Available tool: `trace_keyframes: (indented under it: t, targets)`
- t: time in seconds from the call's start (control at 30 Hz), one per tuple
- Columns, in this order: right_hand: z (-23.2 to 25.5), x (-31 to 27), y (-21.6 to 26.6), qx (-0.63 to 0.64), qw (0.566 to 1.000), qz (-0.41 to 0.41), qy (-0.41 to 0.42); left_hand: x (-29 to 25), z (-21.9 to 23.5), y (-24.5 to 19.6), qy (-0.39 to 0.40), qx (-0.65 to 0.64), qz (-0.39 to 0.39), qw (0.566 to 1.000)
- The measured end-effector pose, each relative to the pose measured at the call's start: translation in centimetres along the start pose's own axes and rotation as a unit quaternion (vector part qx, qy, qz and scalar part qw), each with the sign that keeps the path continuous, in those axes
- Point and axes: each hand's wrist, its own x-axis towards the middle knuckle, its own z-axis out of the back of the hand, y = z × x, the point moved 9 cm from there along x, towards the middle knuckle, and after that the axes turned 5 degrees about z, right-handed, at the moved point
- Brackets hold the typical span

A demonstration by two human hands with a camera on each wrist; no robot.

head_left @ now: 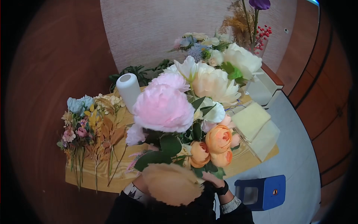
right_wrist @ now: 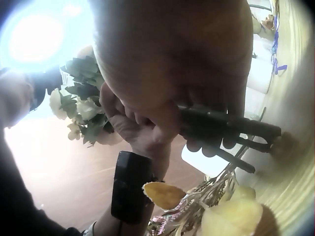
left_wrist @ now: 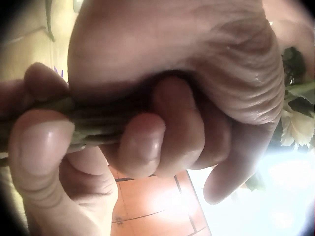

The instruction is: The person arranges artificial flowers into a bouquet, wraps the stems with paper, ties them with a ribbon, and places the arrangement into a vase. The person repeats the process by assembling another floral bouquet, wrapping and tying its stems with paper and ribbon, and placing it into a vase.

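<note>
A large bouquet of artificial flowers fills the middle of the head view, with a pink peony (head_left: 164, 108), orange ranunculus blooms (head_left: 218, 140) and cream flowers (head_left: 212, 84). My left hand (head_left: 140, 183) is low at its left side, partly covered by a tan piece with a ragged edge (head_left: 173, 184). In the left wrist view its fingers (left_wrist: 179, 128) curl tightly round the bundled green stems (left_wrist: 98, 120). My right hand (head_left: 213, 180) is at the bouquet's lower right. Its fingers and thumb (left_wrist: 42, 142) grip the same stems farther along, and cut stem ends (right_wrist: 246, 164) stick out beyond it.
Loose dried and artificial sprays (head_left: 93, 138) lie on the wooden table (head_left: 85, 179) at left. A white ribbed cylinder (head_left: 128, 89) stands behind them. Pale wrapping sheets (head_left: 255, 125) lie at right, near a blue stool (head_left: 264, 192) on the floor. Another arrangement (head_left: 212, 48) stands behind.
</note>
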Motion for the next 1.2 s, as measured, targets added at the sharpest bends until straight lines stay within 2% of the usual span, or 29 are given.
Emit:
trace_keyframes:
  t: [0.07,0.13,0.17,0.2,0.27,0.3,0.33,0.4,0.43,0.47,0.53,0.6,0.67,0.7,0.77,0.87,0.9,1.0,1.07,1.2]
  targets:
    - [-0.9,0.9,0.9,0.001,1.0,-0.01,0.024,-0.3,0.2,0.1,-0.004,-0.001,-0.001,1.0]
    - [-1.3,1.5,3.6,-0.032,0.999,-0.018,0.008,0.6,-0.1,0.2,-0.006,-0.004,-0.004,1.0]
    - [-1.3,2.3,4.7,-0.099,0.995,0.003,-0.018,0.1,-0.1,0.3,-0.006,-0.007,-0.005,1.0]
    - [-1.3,2.3,4.5,-0.097,0.995,0.002,-0.02,-0.2,-0.3,0.1,-0.004,-0.009,-0.006,1.0]
    - [-1.9,2.8,3.6,-0.192,0.98,0.045,0.016,1.0,-1.0,0.3,0.0,-0.011,-0.01,1.0]
    - [-3.0,3.1,5.4,-0.23,0.947,0.224,0.014,2.1,-1.5,0.3,0.002,-0.011,-0.013,1.0]
    - [-2.7,2.5,4.9,-0.228,0.947,0.224,0.011,1.0,-1.2,0.4,0.004,-0.011,-0.015,1.0]
    - [-2.9,2.1,8.6,-0.077,0.986,0.149,-0.005,1.2,-1.1,0.7,0.008,-0.011,-0.02,1.0]
    - [-3.0,2.3,7.6,-0.08,0.994,0.076,-0.002,0.8,-1.5,0.5,0.01,-0.011,-0.022,1.0]
    - [-3.0,2.6,6.8,-0.077,0.994,0.078,-0.004,3.9,-2.9,0.1,0.012,-0.011,-0.025,1.0]
    - [-3.3,3.1,5.9,-0.15,0.976,0.157,0.008,12.5,-6.6,-0.5,0.016,-0.011,-0.031,0.999]
    - [-3.1,3.1,5.5,-0.14,0.979,0.149,0.002,13.4,-6.8,-0.3,0.018,-0.01,-0.037,0.999]
    - [-4.4,2.8,5.8,-0.186,0.962,0.181,0.086,13.0,-7.2,-0.7,0.017,-0.008,-0.04,0.999]
    - [-4.5,2.8,5.7,-0.184,0.962,0.182,0.089,13.0,-7.2,-0.6,0.015,-0.006,-0.039,0.999]
    - [-3.3,3.0,6.2,-0.172,0.97,0.173,0.01,13.4,-7.1,-0.2,0.01,-0.004,-0.035,0.999]
    - [-3.3,2.7,5.6,-0.18,0.967,0.178,0.022,13.7,-7.7,-0.1,0.001,-0.001,-0.029,1.0]
    - [-3.4,2.7,5.8,-0.179,0.968,0.177,0.026,2.2,-2.5,0.9,-0.002,-0.001,-0.026,1.0]
    - [-3.3,2.7,6.9,-0.14,0.973,0.182,0.015,4.0,-3.4,0.9,-0.008,-0.003,-0.023,1.0]
    - [-3.4,2.7,7.7,-0.125,0.969,0.211,0.011,6.9,-4.8,0.9,-0.011,-0.006,-0.022,1.0]
    - [-3.5,2.7,7.4,-0.11,0.971,0.21,0.011,13.0,-8.1,0.9,-0.021,-0.017,-0.019,0.999]
